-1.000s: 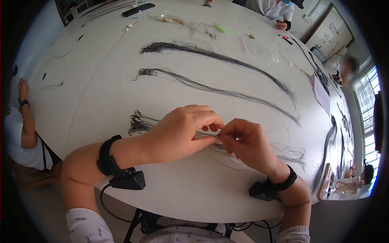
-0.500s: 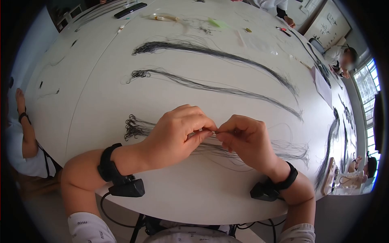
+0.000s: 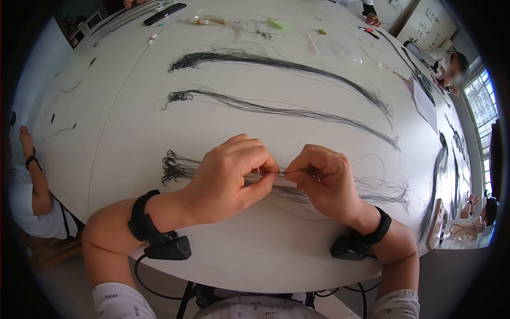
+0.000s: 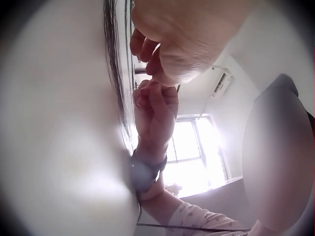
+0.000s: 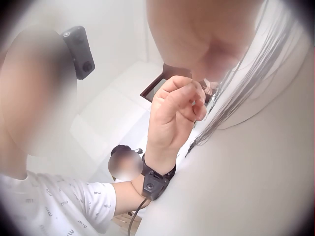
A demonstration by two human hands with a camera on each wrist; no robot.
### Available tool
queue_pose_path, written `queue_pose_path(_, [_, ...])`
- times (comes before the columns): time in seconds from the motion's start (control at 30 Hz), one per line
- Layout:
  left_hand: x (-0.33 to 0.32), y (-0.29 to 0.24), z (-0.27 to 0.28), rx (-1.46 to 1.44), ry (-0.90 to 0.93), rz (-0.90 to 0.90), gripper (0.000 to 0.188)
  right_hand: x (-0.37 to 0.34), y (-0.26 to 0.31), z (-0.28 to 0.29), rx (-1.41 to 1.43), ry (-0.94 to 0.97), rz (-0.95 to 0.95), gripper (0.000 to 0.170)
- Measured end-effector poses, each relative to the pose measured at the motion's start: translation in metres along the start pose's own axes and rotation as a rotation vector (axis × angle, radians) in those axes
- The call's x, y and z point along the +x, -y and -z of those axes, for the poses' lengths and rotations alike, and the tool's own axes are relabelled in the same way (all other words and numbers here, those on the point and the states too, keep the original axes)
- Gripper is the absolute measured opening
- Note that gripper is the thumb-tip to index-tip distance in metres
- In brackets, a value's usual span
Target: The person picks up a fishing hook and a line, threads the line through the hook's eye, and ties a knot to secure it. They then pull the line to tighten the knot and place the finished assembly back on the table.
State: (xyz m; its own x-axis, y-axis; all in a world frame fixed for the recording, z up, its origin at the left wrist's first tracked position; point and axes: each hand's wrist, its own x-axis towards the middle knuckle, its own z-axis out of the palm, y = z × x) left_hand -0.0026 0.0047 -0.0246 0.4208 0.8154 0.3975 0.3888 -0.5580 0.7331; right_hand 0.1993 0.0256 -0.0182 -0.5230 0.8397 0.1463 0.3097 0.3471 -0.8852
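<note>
Left hand and right hand nearly meet above the white counter, fingertips just apart. Fingers of both bent, thumb and forefinger closed in a pinch — a thin dark strand spans the narrow gap between them, its detail too small to tell. Below the hands, on the counter: a loose bundle of dark strands, looped ends showing beyond the left wrist, wispy ends past the right hand. Farther off, a thin bundle, then a thicker bundle — roughly parallel. Black strap round the left wrist.
</note>
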Motion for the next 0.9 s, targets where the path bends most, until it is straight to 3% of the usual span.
queue_pose_path(0.27, [-0.004, 0.002, 0.0, -0.117, -0.007, 0.084, 0.006, -0.003, 0.009, -0.005, 0.0, -0.036, 0.059, 0.009])
queue_pose_path(0.33, [-0.004, -0.003, 0.001, -0.181, 0.062, 0.16, 0.006, -0.004, 0.011, -0.006, -0.043, -0.036, 0.053, 0.01])
queue_pose_path(0.4, [-0.006, -0.005, 0.001, -0.21, 0.092, 0.184, 0.006, -0.006, 0.001, -0.007, -0.1, -0.062, 0.242, 0.011])
queue_pose_path(0.53, [-0.008, -0.007, 0.001, -0.314, 0.136, 0.248, 0.007, -0.009, 0.001, -0.005, -0.13, -0.047, 0.281, 0.013])
queue_pose_path(0.9, [-0.01, -0.007, -0.002, -0.191, 0.098, 0.156, 0.009, -0.01, 0.002, -0.005, -0.299, -0.024, 0.475, 0.016])
